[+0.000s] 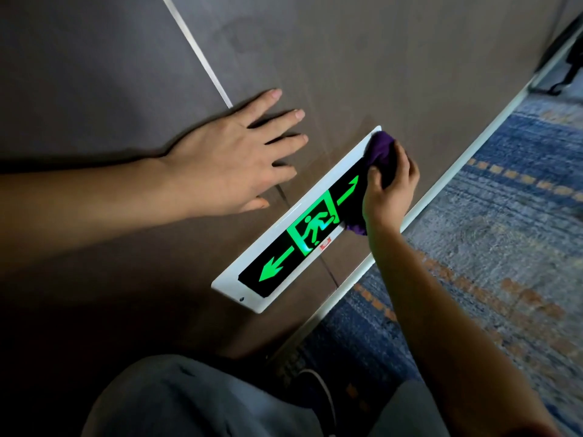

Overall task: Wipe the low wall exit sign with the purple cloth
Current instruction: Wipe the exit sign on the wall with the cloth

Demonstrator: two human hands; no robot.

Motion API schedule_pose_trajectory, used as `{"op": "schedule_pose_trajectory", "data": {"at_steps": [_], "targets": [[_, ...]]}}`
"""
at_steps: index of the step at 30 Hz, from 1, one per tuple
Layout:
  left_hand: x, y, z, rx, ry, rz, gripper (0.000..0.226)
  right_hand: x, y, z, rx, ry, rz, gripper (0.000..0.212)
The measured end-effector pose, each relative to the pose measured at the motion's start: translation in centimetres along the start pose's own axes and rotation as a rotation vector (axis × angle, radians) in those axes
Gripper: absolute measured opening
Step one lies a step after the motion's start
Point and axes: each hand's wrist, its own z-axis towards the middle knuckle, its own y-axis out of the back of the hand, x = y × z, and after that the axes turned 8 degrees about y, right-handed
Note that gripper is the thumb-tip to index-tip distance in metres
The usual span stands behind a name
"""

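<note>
The exit sign (284,257) is a long white-framed black panel low on the brown wall, lit with two green arrows and a green running figure. My right hand (391,190) is bunched around the purple cloth (380,151) and presses it against the sign's far right end, covering part of the right arrow. A corner of the cloth hangs out below my wrist. My left hand (233,156) lies flat on the wall above the sign with its fingers spread, holding nothing.
A pale skirting strip (448,184) runs along the wall's foot where it meets the blue and orange patterned carpet (492,241). My knees in grey trousers (195,402) are at the bottom. A dark object (571,61) stands far right on the floor.
</note>
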Motion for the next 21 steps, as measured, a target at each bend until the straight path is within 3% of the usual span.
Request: {"op": "schedule_pose_trajectory", "data": {"at_steps": [4, 9, 15, 21], "targets": [[0.1, -0.1, -0.1, -0.021, -0.011, -0.005, 0.068, -0.9, -0.3, -0.4, 0.056, -0.056, -0.05, 0.053], [0.0, -0.3, -0.1, -0.022, -0.008, -0.029, 0.069, -1.0, -0.9, -7.3, 0.099, -0.13, -0.064, 0.05], [0.0, 0.0, -0.1, -0.031, -0.002, -0.074, 0.067, 0.4, -2.1, -16.4, 0.151, 0.025, 0.107, 0.056], [0.1, 0.2, -0.2, -0.025, -0.001, -0.083, 0.066, 0.2, -2.1, -21.6, 0.3, 0.116, 0.072, 0.073]]}}
